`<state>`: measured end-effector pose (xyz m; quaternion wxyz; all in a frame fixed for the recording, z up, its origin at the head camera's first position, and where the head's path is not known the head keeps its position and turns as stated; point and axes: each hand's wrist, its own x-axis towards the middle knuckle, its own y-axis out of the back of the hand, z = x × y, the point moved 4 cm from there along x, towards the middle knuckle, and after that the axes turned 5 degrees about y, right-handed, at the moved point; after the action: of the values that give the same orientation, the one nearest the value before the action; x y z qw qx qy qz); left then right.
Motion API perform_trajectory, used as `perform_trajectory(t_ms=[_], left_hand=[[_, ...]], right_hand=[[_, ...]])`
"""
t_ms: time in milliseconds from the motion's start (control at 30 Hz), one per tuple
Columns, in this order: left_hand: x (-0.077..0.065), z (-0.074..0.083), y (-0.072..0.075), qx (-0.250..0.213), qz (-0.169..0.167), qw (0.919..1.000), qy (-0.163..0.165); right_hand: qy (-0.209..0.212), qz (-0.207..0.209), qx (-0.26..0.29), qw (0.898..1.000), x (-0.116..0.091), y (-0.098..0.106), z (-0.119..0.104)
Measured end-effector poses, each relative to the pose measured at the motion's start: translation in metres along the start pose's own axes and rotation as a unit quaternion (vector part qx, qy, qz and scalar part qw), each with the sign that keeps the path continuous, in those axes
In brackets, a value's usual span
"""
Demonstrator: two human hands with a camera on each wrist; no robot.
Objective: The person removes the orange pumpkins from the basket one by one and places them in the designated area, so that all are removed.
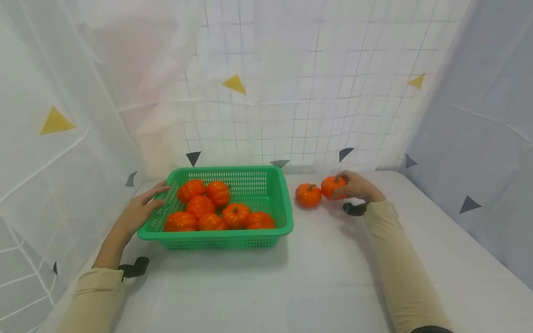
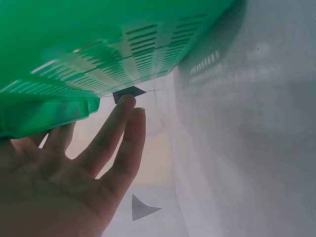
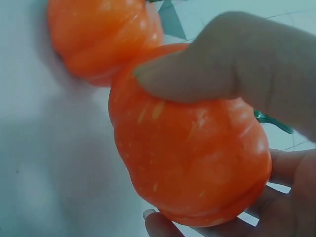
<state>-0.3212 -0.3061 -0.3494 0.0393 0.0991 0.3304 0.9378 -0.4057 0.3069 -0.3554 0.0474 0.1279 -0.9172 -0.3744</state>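
R hand [image 1: 357,186] grips glossy orange ribbed pumpkin [image 1: 330,187] w/ green stem, just R of 2nd orange pumpkin [image 1: 308,196] on white surface [image 1: 233,286]. L hand [image 1: 136,212]: grip wide, fingers extended, at L rim of green perf. plastic basket [image 1: 216,235] w/ 7 orange pumpkins [image 1: 201,206] visible inside.
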Motion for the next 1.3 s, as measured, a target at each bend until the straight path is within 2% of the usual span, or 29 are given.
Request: perform_trajectory(t_ms=[367,667,1000,1300], left_hand=[[0.000,0.001,0.000,0.008,0.000,0.9999,0.009],[-0.001,0.001,-0.001,0.005,-0.001,0.9999,0.010],[0.000,0.003,-0.001,0.000,-0.003,1.0000,0.009],[0.001,0.001,0.000,0.004,0.001,1.0000,0.004]], right_hand=[[-0.003,-0.018,0.026,0.999,0.006,-0.014,0.014],[0.009,-0.016,0.014,1.000,0.010,-0.023,0.018],[-0.015,-0.031,0.006,0.999,0.014,-0.029,0.019],[0.001,-0.036,-0.004,0.999,0.015,-0.029,0.020]])
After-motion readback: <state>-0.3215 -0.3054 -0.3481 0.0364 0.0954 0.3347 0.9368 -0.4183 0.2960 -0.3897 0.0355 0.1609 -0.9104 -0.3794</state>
